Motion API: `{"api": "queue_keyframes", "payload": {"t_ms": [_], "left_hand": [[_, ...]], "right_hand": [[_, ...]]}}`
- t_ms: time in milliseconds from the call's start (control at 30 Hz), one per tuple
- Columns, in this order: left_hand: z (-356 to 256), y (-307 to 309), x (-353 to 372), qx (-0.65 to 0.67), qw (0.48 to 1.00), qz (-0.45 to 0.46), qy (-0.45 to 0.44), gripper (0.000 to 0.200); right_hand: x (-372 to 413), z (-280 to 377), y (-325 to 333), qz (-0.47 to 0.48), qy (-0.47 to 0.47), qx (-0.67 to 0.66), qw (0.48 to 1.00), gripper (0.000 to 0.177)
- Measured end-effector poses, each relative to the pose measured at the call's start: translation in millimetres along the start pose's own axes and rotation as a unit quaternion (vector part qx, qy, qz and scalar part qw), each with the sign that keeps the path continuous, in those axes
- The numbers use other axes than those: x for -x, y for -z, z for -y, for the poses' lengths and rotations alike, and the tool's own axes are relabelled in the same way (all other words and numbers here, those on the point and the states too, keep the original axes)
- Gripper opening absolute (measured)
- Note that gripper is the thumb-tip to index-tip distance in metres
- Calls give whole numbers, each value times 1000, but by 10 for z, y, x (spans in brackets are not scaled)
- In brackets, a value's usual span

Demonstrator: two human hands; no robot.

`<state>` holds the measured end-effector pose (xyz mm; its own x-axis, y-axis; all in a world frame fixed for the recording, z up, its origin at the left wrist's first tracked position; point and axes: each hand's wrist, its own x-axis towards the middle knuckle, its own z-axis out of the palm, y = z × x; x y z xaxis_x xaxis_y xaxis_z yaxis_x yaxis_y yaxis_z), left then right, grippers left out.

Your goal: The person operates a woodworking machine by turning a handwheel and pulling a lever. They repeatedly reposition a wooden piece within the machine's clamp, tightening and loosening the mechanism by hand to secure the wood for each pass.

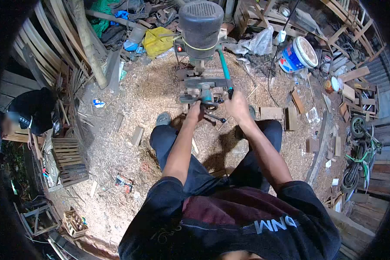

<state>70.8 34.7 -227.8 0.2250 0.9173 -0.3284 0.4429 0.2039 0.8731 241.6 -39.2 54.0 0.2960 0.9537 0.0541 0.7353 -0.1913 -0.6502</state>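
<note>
— Where are our hands?

— Both are out in front of us at the machine (202, 82), which stands on the sawdust floor (130, 99) just beyond our feet. Our right hand (237, 106) is closed around the lower end of the teal lever (224, 69). From there the lever slants up to the motor (200, 21) at the machine's top.

— And the left?

— Our left hand (194, 112) is at the machine's foot, fingers curled shut on the dark ring (209, 105). We cannot tell how firm the hold is, since the hand hides most of it.

— Anything by it?

— A thin dark crank (215, 116) sticks out toward us just below the ring, at the machine's near side.

— What lies about?

— Right of the machine, well apart, a blue-and-white bucket (297, 54) sits tilted among scraps of wood. Behind the machine to the left is a yellow bag (158, 41). Left of it and nearer us, a small wood block (137, 135) lies on the sawdust, with a slatted crate (69, 160) farther left. Far left of the machine a person (32, 110) in dark clothes bends low, and we cannot make out their hands.
</note>
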Motion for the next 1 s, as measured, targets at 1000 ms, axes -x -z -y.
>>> {"api": "queue_keyframes", "payload": {"t_ms": [1000], "left_hand": [[-749,120,695,-182,978,84,-63,101]], "right_hand": [[119,-1296,-1623,-21,93,-127,987,52]]}}
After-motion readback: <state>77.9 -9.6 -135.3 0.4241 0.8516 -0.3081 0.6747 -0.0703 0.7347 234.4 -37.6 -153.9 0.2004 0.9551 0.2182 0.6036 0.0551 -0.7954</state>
